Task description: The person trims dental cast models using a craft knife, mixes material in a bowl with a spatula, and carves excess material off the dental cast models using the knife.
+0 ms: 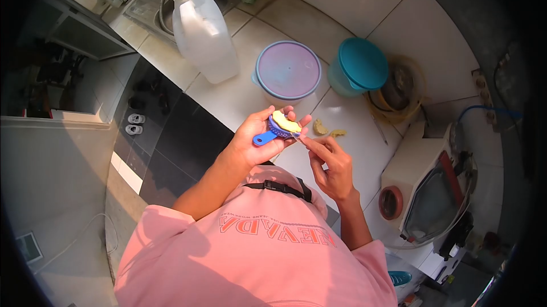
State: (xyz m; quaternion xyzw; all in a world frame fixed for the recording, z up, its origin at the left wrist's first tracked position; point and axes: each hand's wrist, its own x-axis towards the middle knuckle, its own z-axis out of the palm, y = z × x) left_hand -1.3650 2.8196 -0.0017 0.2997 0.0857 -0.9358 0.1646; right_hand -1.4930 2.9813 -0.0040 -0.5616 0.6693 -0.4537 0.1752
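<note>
- Blue tool [264, 138] with yellow lump [286, 122]: held above the counter, in front of the shirt; the lump lies on the tool's broad end. The tool appears light and stiff, best taken by its flat handle or outer rim; the lump is probably soft, easily dented and perhaps greasy, so better supported from below.
- Left hand [246, 139]: palm upward, closed loosely around the broad end, fingertips showing beyond it.
- Right hand [334, 166]: fingers bent and gathered, index finger reaching to the tool's edge; whether they pinch something thin cannot be told.
- Counter [296, 162]: pale tiles beneath; yellow scraps [320, 127] lie near the hands.
- Beyond: purple-lidded tub [289, 70], teal-lidded tub [363, 64] and upright plastic jug [206, 36], all apart from the hands.
</note>
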